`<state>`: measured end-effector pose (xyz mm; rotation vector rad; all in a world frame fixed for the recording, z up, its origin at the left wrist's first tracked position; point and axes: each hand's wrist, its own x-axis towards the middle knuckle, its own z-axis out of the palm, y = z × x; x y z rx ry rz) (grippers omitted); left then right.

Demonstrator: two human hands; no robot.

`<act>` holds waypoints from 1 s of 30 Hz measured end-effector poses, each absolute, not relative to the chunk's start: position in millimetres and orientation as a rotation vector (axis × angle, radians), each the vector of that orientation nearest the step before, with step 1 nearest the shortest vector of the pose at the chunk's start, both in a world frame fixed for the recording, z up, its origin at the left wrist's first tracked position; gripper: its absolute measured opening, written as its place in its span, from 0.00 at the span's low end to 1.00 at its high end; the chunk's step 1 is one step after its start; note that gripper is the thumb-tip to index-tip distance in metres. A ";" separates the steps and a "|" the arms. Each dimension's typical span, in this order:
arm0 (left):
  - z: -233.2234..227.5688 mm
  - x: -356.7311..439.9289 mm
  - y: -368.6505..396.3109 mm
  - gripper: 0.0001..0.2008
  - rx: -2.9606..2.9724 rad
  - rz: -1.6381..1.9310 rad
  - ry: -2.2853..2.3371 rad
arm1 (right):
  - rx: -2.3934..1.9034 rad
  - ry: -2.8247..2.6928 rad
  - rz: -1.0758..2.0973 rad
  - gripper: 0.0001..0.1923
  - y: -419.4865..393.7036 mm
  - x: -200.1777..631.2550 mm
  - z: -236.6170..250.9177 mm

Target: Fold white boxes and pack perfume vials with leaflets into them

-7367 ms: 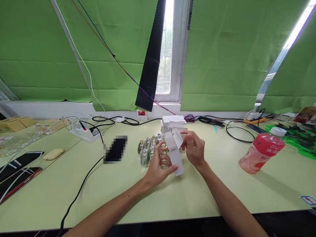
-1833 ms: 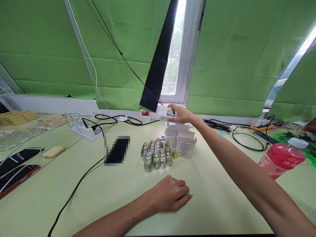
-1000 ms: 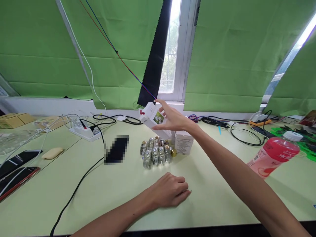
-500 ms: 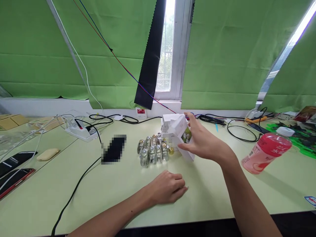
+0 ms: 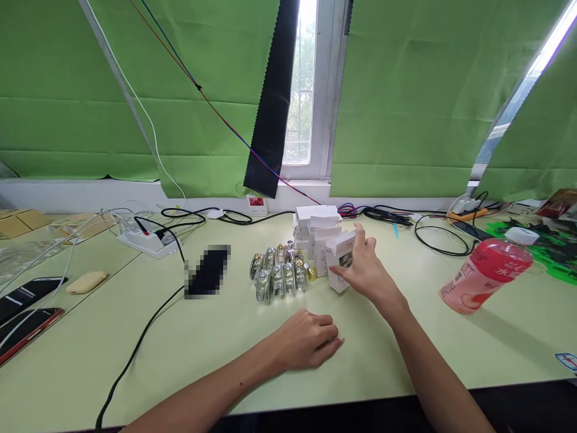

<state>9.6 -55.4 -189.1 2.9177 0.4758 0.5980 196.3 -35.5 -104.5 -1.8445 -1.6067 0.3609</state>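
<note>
Nearest, left hand [image 5: 306, 344] palm-down on the pale green worktop [image 5: 225, 361], fingers [image 5: 331, 344] loosely curled under, gripping nothing, well short of the bottles. Just beyond and to the right, right hand [image 5: 367, 270] raised off the worktop, thumb and fingers [image 5: 359, 234] spread around a small white carton [image 5: 339, 263] with a green picture on its face; whether actually clamped on it or only touching, cannot tell. Carton upright on the worktop at the near right corner of a stack of white cartons [image 5: 315, 225], top flap lifted.

Left of the carton, a tight cluster of small silvery glass bottles [image 5: 277, 275] with metal caps, one gold cap [image 5: 312, 274] at its right edge, touching or just beside the stack. Further left, a blurred dark patch [image 5: 208, 272] lying flat, with a black cable [image 5: 144, 337] trailing toward the near edge. Off to the right, well apart from the hands, a pink drink bottle [image 5: 484, 273] with a white cap, leaning in view.

At far left, two dark phones [image 5: 27, 300], a beige oblong pad [image 5: 85, 281] and a white power strip [image 5: 146, 240] with plugs in it. Along the back edge, coils of black cable [image 5: 433, 237], then green curtains [image 5: 406, 102] over a window [image 5: 302, 90], a black cloth strip [image 5: 273, 102] hanging in the gap.
</note>
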 end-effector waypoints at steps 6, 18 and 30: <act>-189.3 8.1 -56.5 0.17 2.938 0.595 0.477 | -1.806 -1.536 0.355 0.47 -26.9 194.1 -115.3; -190.2 7.5 -59.1 0.17 2.947 0.583 0.484 | -1.716 -1.473 0.317 0.42 -18.2 188.4 -134.9; -191.0 7.6 -59.7 0.16 2.964 0.572 0.494 | -1.694 -1.438 0.303 0.45 -14.5 184.4 -137.9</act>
